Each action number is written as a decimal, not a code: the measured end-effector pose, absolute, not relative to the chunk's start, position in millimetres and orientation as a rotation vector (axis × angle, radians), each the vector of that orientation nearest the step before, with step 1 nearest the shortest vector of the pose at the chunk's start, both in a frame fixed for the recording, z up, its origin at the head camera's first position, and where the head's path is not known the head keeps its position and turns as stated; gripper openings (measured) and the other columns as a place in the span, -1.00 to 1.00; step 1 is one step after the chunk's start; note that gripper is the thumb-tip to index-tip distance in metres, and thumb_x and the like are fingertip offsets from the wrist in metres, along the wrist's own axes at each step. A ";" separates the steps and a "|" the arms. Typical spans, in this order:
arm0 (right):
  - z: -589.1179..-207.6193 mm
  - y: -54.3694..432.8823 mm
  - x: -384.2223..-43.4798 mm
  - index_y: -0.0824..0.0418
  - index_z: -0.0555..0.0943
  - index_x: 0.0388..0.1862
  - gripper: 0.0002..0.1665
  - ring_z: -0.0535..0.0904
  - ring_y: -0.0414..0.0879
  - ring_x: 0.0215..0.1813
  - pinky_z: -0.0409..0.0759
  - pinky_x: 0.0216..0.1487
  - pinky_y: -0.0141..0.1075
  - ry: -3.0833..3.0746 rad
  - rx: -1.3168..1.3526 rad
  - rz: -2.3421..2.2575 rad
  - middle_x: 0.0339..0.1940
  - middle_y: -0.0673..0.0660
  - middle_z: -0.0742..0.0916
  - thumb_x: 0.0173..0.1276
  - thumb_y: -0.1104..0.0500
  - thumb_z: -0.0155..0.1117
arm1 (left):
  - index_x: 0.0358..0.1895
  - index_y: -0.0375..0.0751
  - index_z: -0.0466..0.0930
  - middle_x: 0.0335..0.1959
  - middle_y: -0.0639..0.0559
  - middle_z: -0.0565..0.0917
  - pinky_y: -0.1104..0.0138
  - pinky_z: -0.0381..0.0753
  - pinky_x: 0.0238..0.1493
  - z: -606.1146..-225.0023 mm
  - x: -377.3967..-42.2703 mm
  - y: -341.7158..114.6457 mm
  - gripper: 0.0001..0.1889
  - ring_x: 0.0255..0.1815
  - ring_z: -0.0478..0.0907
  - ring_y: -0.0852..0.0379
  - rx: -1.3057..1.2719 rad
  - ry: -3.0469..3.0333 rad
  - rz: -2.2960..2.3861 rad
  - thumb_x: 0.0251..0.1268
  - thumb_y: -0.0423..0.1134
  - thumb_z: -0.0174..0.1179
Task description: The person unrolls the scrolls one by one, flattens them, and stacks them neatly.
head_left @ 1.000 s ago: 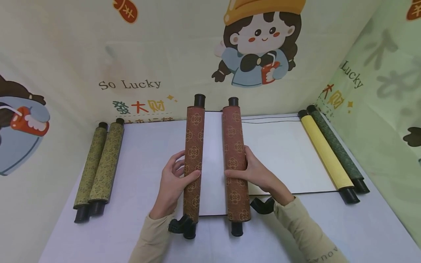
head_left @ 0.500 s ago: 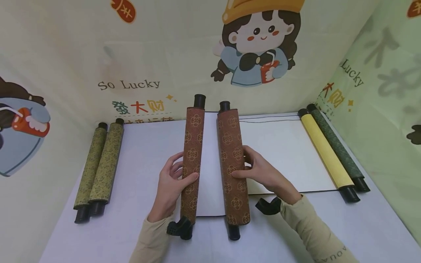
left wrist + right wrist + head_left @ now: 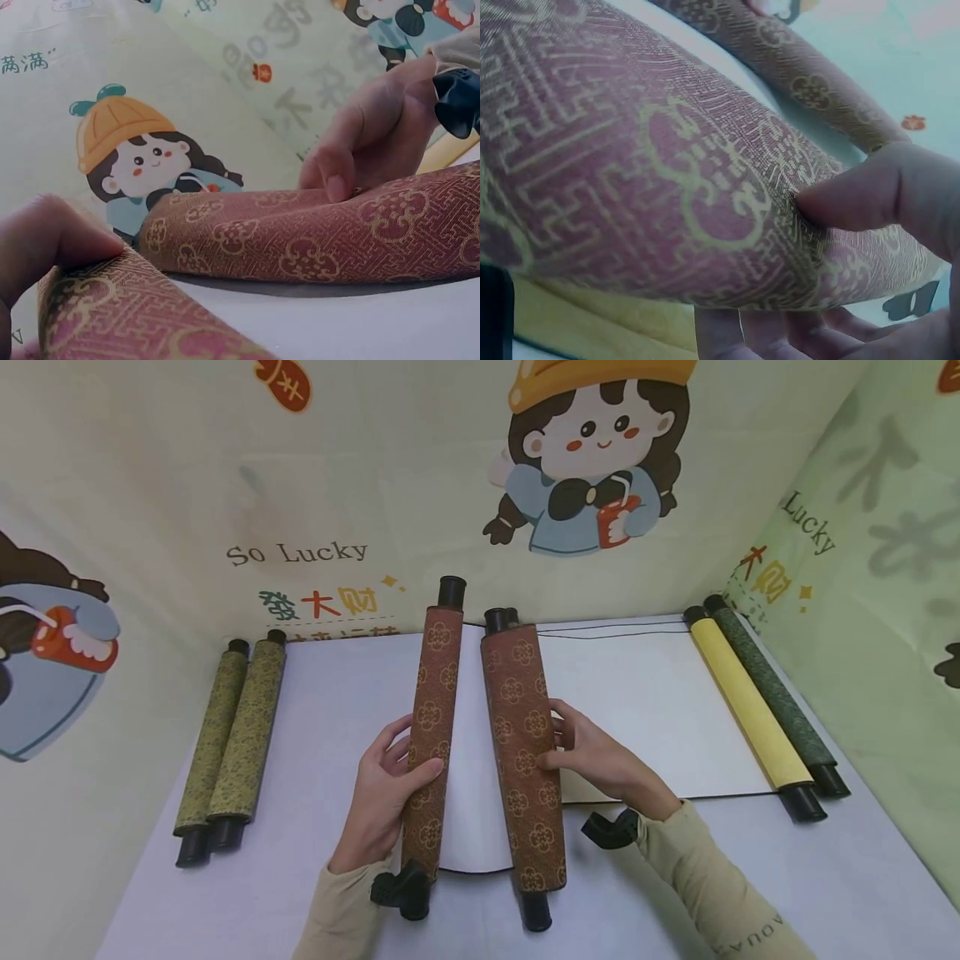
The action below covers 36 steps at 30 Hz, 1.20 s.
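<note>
A red-brown scroll with gold flower patterns and black end knobs is rolled from both sides, with a strip of white paper [image 3: 471, 793] showing between its rolls. My left hand [image 3: 384, 793] grips the left roll [image 3: 430, 718], thumb on top and fingers behind its outer side. My right hand [image 3: 600, 756] holds the right roll [image 3: 521, 752], thumb over the top and fingers along the right side. In the right wrist view, the right thumb [image 3: 870, 191] presses the patterned cloth, with fingers below. The right roll looks wider, and two black knobs [image 3: 497, 621] show at its far end.
Two olive patterned scrolls [image 3: 247, 727] lie on the left of the white table [image 3: 322, 693]. At the right, a yellow scroll [image 3: 750, 702] and a dark green scroll [image 3: 780, 693] lie beside a white sheet [image 3: 637, 718] with black edges. A printed cloth [image 3: 420, 485] hangs behind.
The right roll has shifted left at its far end and towards me, and its patterned face looks wider. The left roll has tilted slightly, its near end moving left. The paper between them now bows.
</note>
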State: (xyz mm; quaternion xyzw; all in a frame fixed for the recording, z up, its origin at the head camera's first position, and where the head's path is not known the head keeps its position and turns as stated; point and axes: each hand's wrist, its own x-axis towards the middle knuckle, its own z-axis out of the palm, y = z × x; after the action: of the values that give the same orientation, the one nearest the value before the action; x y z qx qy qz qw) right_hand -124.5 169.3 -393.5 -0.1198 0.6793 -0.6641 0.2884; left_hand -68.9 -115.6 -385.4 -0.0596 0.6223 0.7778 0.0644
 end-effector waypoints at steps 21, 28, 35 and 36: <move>-396.1 149.4 -116.8 0.03 0.05 0.52 0.09 0.49 0.09 0.27 0.53 0.21 -0.02 1.882 -0.217 -1.765 0.30 0.19 0.49 0.17 0.06 0.52 | 0.40 -0.02 0.29 0.14 -0.15 0.57 0.07 0.69 -0.07 -375.7 -59.2 -118.1 -0.22 0.04 0.65 -0.02 -0.166 1.859 2.379 0.10 -0.52 0.35; -392.0 155.6 -118.5 0.15 0.05 0.50 0.04 0.46 0.18 0.26 0.58 0.12 -0.04 2.036 -0.171 -1.761 0.34 0.29 0.41 0.20 0.13 0.49 | 0.39 0.00 0.32 0.09 -0.11 0.61 0.09 0.70 -0.08 -382.7 -59.3 -121.4 -0.25 -0.01 0.67 0.00 -0.247 1.850 2.448 0.12 -0.54 0.33; -397.5 168.6 -124.1 0.13 -0.01 0.53 0.01 0.55 0.07 0.20 0.60 0.09 -0.07 1.888 -0.197 -1.842 0.32 0.31 0.47 0.27 0.27 0.38 | 0.41 0.00 0.29 0.14 -0.10 0.59 0.13 0.70 -0.08 -385.3 -59.2 -125.6 -0.23 0.02 0.66 0.02 -0.249 1.846 2.470 0.13 -0.54 0.33; -397.7 170.7 -124.8 0.13 -0.03 0.55 0.02 0.56 0.06 0.19 0.61 0.09 -0.08 1.863 -0.204 -1.862 0.32 0.32 0.47 0.27 0.30 0.36 | 0.42 0.00 0.29 0.14 -0.10 0.58 0.14 0.70 -0.08 -385.5 -59.0 -126.5 -0.23 0.02 0.66 0.02 -0.252 1.849 2.469 0.13 -0.54 0.33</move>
State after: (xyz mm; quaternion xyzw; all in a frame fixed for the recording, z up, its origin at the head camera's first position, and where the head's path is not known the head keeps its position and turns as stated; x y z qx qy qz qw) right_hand -124.8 170.7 -397.7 -0.0748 0.6833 -0.6829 0.2472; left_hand -59.0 -126.5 -385.5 -0.0815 0.5972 0.7976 0.0235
